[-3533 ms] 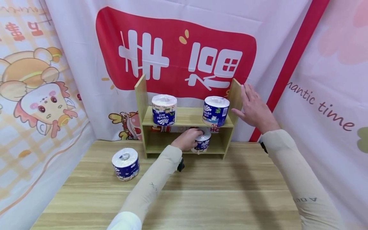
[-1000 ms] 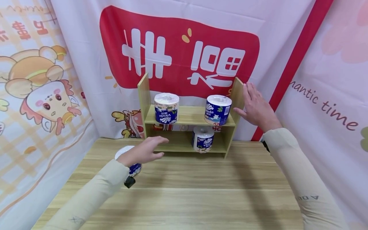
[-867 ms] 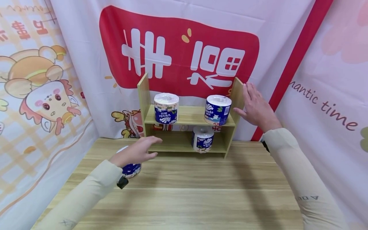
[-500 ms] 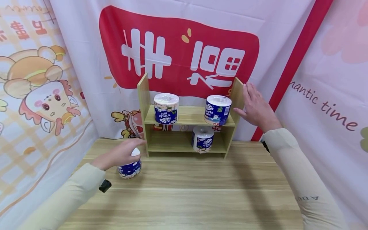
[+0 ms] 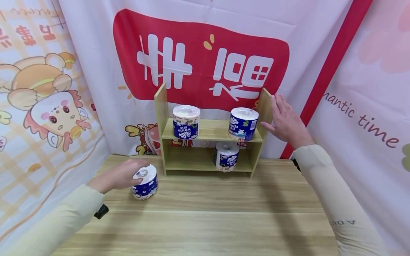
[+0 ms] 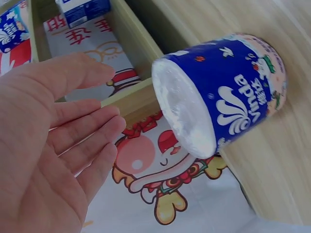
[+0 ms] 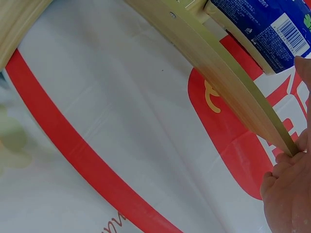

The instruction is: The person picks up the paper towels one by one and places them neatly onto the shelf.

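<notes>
My left hand (image 5: 120,176) is held over a toilet roll (image 5: 147,188) that stands upright on the table. In the left wrist view that hand's fingers (image 6: 99,131) are spread loosely, with a gap between them and the toilet roll's wrapped end. My right hand (image 5: 288,121) rests against the upper corner of the shelf's right side panel (image 5: 265,106), its fingers straight and the thumb stretched out beside the panel's front edge. The right wrist view shows its fingers (image 7: 284,174) right at the panel's end. The wooden shelf (image 5: 211,129) has two levels.
Two toilet rolls stand on the upper level, the left roll (image 5: 186,122) and the right roll (image 5: 243,124). A third roll (image 5: 226,157) stands on the lower level, right of centre. Printed cloth (image 5: 205,71) hangs behind and at both sides of the wooden table (image 5: 205,220).
My left hand let go of the roll on the lower level, then drew back left to the roll on the table. My right hand has stayed at the panel.
</notes>
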`<state>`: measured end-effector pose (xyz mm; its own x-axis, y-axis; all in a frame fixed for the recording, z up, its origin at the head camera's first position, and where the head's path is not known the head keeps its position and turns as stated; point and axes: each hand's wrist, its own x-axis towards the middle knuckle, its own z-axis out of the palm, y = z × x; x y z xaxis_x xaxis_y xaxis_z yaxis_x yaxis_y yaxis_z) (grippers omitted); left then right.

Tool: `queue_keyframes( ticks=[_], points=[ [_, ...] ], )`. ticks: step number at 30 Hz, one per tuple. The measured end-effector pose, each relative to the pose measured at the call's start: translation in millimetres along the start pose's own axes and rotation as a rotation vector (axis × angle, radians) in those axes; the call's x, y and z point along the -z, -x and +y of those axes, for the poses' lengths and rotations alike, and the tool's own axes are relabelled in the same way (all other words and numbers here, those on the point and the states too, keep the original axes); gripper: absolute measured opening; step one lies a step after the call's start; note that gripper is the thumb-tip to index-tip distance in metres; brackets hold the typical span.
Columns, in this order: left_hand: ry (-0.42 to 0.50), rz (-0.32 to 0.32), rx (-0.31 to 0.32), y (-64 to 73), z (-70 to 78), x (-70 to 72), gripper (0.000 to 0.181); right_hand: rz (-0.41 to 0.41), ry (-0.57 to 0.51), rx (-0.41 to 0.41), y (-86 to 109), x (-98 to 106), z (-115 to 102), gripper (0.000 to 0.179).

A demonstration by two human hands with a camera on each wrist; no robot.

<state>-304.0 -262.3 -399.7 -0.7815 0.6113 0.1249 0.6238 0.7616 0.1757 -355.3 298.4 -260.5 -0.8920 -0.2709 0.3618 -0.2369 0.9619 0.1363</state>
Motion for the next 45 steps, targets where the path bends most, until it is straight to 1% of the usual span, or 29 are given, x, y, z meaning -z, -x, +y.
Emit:
queue_keyframes(
  ticks=[7,10,16,22,31,38,45],
  points=[
    [-0.038,-0.087,0.008,1.5,2.5,-0.2,0.053,0.008,0.004,0.002,0.2,-0.6,0.3,0.108],
    [-0.052,-0.113,0.016,1.0,2.1,-2.3,0.053,0.008,0.0,0.001,0.4,-1.0,0.5,0.108],
    [-0.073,-0.145,0.022,0.3,-0.3,-8.2,0.052,0.013,-0.009,0.004,0.9,-2.2,0.6,0.108],
    [-0.069,-0.137,0.021,-1.3,-1.6,-13.9,0.046,0.018,-0.02,0.003,0.5,-2.6,0.3,0.108],
    [-0.091,-0.147,0.053,-4.0,-7.2,-22.1,0.043,0.015,-0.019,-0.002,-1.1,-3.2,1.7,0.11],
    [-0.089,-0.113,-0.001,-5.9,-12.5,-30.4,0.03,0.004,-0.025,-0.009,-0.9,-3.3,1.1,0.11],
    [-0.054,-0.073,-0.006,-6.0,-18.6,-35.3,0.026,0.005,-0.032,-0.012,-0.9,-3.1,1.3,0.11]
  ],
)
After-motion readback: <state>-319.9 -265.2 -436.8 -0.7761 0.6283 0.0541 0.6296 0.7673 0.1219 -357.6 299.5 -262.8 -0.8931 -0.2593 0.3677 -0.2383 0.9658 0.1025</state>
